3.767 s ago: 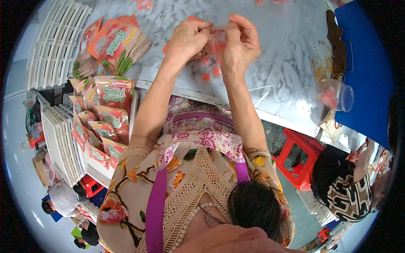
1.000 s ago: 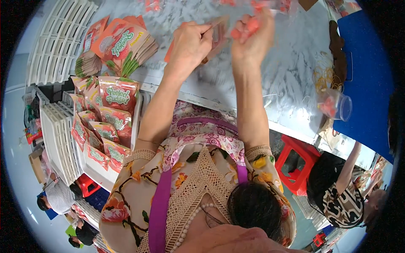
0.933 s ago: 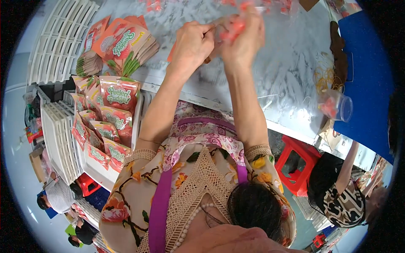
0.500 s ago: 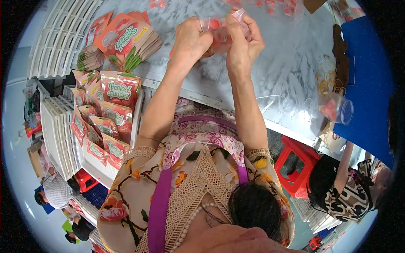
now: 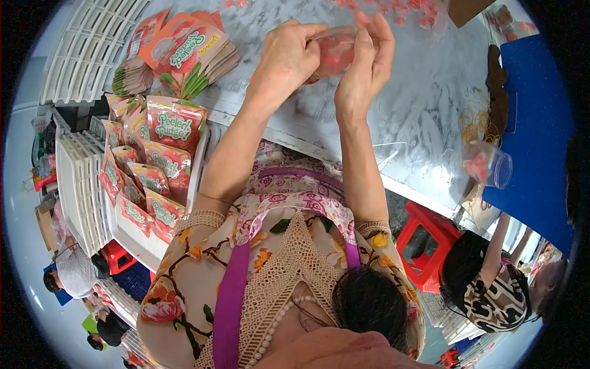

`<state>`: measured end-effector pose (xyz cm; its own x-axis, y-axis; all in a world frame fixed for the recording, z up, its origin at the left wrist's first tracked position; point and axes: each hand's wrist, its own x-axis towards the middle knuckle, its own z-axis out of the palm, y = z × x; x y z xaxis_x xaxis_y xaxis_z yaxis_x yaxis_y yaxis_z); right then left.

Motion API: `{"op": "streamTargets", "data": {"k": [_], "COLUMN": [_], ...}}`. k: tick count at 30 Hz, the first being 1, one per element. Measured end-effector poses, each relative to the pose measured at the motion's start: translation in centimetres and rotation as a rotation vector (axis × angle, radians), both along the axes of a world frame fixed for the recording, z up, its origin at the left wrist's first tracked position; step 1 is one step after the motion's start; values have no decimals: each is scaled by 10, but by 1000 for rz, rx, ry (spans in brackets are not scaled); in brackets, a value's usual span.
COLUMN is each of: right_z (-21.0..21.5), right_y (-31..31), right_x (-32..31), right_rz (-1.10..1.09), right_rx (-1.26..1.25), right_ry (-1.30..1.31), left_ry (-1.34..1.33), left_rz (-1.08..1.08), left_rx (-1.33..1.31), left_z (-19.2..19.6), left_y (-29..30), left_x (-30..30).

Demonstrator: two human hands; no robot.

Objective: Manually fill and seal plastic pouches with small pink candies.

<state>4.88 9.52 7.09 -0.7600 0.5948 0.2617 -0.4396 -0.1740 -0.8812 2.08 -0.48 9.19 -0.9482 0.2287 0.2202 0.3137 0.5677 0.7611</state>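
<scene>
Clear pouch of red bits (image 5: 335, 52) at top centre of the frame, mostly hidden behind fingers so contents are kinda blurry, left hand (image 5: 287, 58) pinching its left edge, right hand (image 5: 364, 67) upright, fingers pressed on its right side, over the marbled table (image 5: 424, 111), stack of red printed pouches (image 5: 184, 52) upper left.

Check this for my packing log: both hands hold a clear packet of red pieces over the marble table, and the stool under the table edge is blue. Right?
Not quite. The head view shows a red stool. The rest holds: left hand and right hand hold the clear packet over the marble table.
</scene>
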Motion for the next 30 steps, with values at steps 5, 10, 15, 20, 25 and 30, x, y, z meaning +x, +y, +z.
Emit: {"op": "streamTargets", "data": {"k": [5, 10, 15, 20, 25, 30], "right_z": [-6, 16, 5, -9, 4, 0], "right_y": [2, 10, 25, 9, 34, 46], "right_x": [-4, 2, 40, 41, 47, 43], "right_rz": [14, -12, 54, -87, -110, -142], "right_rx": [465, 944, 665, 795, 774, 744], "right_ry": [-83, -202, -118, 75, -35, 8], "left_ry": [67, -142, -319, -445, -392, -122], "left_rz": [-34, -15, 76, -138, -212, -130], "left_rx": [-11, 136, 494, 865, 900, 847], "left_z": [-1, 4, 1, 15, -17, -54], "left_y": [-2, -3, -22, -10, -40, -29], "left_x": [-1, -1, -11, -4, -26, -35]}}
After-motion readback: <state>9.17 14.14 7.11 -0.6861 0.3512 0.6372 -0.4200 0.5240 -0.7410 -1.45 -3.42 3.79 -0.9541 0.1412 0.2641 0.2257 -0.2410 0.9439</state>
